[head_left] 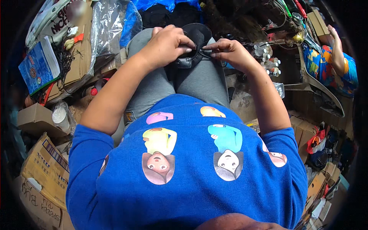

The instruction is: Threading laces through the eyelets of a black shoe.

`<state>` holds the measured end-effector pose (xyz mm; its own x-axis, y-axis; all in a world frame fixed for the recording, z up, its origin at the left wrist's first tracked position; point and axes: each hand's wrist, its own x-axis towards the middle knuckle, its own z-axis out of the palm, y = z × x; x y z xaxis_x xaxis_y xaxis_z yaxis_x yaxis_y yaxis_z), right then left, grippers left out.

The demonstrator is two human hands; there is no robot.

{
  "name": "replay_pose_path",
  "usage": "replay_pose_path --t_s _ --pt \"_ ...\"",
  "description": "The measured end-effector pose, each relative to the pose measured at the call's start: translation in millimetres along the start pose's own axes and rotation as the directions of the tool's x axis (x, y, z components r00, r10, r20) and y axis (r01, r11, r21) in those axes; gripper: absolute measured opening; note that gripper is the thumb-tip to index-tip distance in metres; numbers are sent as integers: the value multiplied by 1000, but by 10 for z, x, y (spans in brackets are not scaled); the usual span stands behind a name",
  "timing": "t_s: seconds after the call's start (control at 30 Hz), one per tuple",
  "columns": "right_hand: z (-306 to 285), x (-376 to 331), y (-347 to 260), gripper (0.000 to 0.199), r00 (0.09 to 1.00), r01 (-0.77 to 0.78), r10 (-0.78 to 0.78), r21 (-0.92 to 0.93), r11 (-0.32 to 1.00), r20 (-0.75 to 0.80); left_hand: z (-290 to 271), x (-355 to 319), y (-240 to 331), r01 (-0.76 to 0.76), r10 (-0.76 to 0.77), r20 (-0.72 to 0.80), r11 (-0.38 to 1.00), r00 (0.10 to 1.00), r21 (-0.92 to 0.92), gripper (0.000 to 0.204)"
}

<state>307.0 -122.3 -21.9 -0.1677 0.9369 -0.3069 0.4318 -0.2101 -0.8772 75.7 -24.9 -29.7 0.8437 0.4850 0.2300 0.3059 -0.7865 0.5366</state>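
Observation:
A black shoe point(202, 32) with stitching along its edge rests across my thighs, between my knees. My left hand point(166, 43) is closed on its left side, thumb and forefinger pressed at the opening. From the right, my right hand point(232, 55) meets it with thumb and fingertips pinched together. Something thin and dark shows at those fingertips, too small to name. The fingertips of both hands are close together over the shoe. A dark strap-like part point(184, 63) with a few light marks hangs at the shoe's near left.
At left lie a blue book point(37, 69), flattened cardboard, clear plastic and a white cup point(60, 116). Small clear bottles point(271, 63) stand at right, beside a curved panel point(326, 94). Another person's arm point(338, 50) shows at far right. Boxes point(46, 168) crowd the lower left.

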Motion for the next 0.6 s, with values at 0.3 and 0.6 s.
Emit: replay_pose_path --t_s 0.3,0.6 --pt "197 9 -9 30 986 -67 97 214 974 -136 100 -6 40 487 -435 223 818 872 -306 21" --pt "102 205 -35 17 989 -130 135 99 987 -52 31 141 144 273 -271 171 962 947 11 16"
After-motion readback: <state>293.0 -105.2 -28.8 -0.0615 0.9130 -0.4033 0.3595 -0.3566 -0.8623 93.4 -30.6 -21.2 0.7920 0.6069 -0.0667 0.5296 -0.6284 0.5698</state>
